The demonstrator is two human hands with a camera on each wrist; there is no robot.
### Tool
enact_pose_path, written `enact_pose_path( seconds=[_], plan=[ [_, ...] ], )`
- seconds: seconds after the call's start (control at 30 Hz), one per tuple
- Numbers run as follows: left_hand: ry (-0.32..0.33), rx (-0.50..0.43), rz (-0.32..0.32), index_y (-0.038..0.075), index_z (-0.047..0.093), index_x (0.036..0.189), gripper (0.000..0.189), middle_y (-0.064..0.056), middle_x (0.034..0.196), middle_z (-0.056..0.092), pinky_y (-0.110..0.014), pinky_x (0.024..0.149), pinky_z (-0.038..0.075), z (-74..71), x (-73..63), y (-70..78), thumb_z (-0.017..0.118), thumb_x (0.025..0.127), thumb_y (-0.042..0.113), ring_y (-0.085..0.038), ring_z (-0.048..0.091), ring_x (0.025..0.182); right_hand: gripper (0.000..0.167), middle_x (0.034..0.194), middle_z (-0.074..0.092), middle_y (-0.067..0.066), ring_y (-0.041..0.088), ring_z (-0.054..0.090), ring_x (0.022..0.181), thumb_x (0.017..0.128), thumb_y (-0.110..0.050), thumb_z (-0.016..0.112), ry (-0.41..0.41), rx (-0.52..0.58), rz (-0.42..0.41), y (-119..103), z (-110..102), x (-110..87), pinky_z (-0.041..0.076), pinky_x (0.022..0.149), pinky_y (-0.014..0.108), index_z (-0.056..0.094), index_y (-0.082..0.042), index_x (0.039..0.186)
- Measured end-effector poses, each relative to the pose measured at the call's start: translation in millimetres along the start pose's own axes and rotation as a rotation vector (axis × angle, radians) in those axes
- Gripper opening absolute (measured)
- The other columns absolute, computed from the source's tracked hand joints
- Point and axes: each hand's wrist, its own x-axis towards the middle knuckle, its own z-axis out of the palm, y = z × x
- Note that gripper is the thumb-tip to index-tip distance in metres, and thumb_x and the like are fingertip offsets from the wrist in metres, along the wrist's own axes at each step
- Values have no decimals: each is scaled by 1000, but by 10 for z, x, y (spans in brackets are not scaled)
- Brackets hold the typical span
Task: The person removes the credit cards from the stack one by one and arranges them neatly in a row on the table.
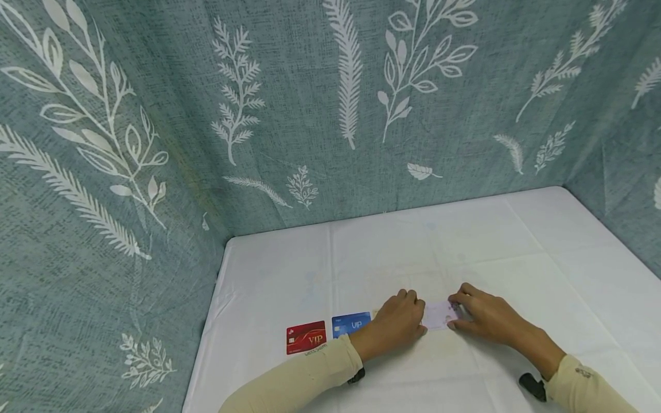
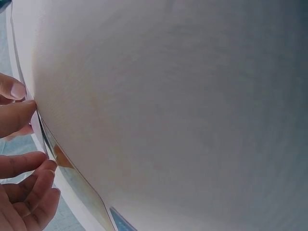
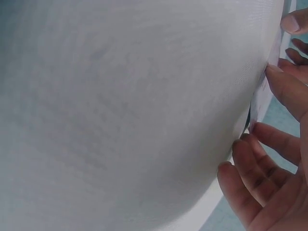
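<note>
In the head view a pale lilac card (image 1: 436, 315) with small darker print lies between my two hands. My left hand (image 1: 396, 326) pinches its left end, thumb at the near edge and fingers at the far edge. At the right end my right hand (image 1: 489, 316) grips the same card between thumb and index finger. The right wrist view shows the card's edge (image 3: 260, 100) between thumb and fingertip. Left of it, partly under my left hand, is a pale card (image 2: 79, 185) with a brown patch. A blue VIP card (image 1: 351, 323) lies beside my left wrist.
A red VIP card (image 1: 306, 337) lies at the left end of the row, partly overlapped by my left sleeve (image 1: 299, 373). Everything rests on a white cloth-covered table (image 1: 516, 258). Leaf-patterned green curtains (image 1: 310, 115) stand behind it and at both sides.
</note>
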Motion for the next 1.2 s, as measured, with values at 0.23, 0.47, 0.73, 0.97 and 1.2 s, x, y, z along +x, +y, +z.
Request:
enact_pose_path(
  seconds=[0.23,0.47,0.73,0.97,1.2],
  plan=[
    [30,17,9,13,71,105,39,1,95,63,-20,64,45,39,-4,-6,72,90,48,-10,54,80,45,99,57,-5,0,41,72,80,-34,83,-24,7,30,-9,-9,11,39,60,21,72,-7,114],
    [43,25,21,12,71,105,39,1,94,63,-21,63,45,41,-6,-12,71,90,48,-10,54,79,44,99,57,-4,0,42,72,80,-34,84,-23,7,29,-7,-16,14,39,60,21,72,-7,114],
    [18,20,14,13,72,106,38,1,95,63,-21,65,47,21,-10,-5,71,90,48,-10,55,80,44,100,57,-4,0,42,72,81,-34,83,-28,8,32,-19,-20,7,39,61,21,72,-7,114],
    [-9,17,6,14,71,108,40,2,97,64,-22,69,48,-19,-21,-46,70,91,50,-10,56,83,40,102,59,-2,1,48,74,82,-36,82,-20,-18,39,-14,-36,-11,44,61,22,73,-10,112],
    [18,-13,-18,13,71,112,42,1,98,65,-21,68,46,-65,-62,-183,71,90,49,-11,54,80,43,108,61,1,8,60,82,80,-31,84,54,-74,61,38,-94,-48,49,62,25,73,-8,114]
  ],
)
